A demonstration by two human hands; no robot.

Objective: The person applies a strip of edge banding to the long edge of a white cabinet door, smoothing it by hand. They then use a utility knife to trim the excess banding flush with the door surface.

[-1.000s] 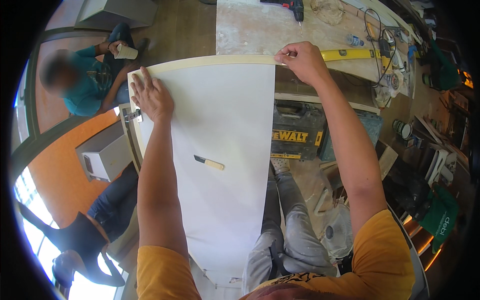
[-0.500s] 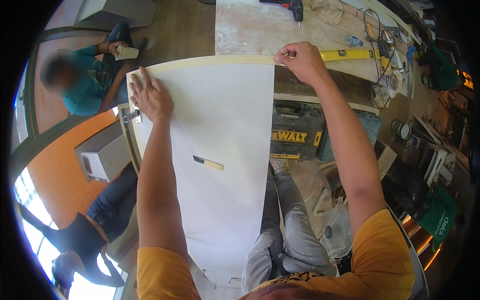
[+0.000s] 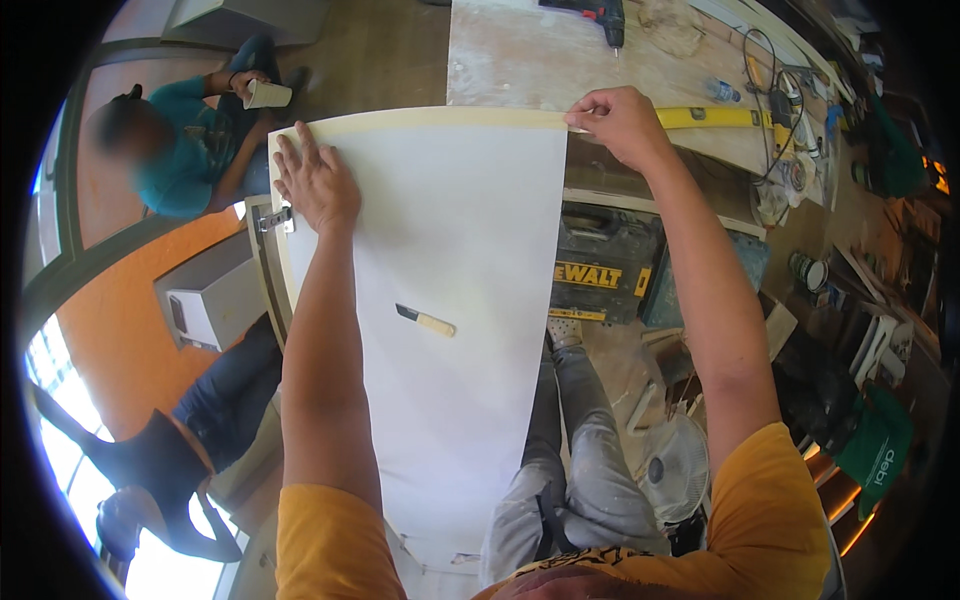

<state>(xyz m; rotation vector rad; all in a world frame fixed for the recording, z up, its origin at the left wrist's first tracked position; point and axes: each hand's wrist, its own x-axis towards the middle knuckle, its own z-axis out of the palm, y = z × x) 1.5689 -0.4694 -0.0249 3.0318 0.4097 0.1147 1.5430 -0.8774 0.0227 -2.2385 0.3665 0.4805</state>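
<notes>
A white cabinet door panel (image 3: 450, 230) lies in front of me, with a metal hinge (image 3: 274, 219) at its left edge. A pale yellow strip of masking tape (image 3: 440, 119) runs along its far edge. My left hand (image 3: 318, 182) rests flat on the far left corner, fingers spread, the fingertips reaching the tape. At the far right corner my right hand (image 3: 618, 125) pinches the tape's end between thumb and fingers. A knife (image 3: 434, 324) with a dark blade and pale handle lies on the middle of the panel.
Beyond the panel, a worktable (image 3: 520, 60) holds a cordless drill (image 3: 605, 22), a yellow spirit level (image 3: 715, 118) and cables. Below are a black tool case (image 3: 605, 255) and a fan (image 3: 675, 465). One person (image 3: 175, 160) sits at left with a cup; another (image 3: 165, 470) is nearer.
The scene has shifted slightly rightward in the picture. Both hands keep their places at the panel's far corners, the right still pinching the tape.
</notes>
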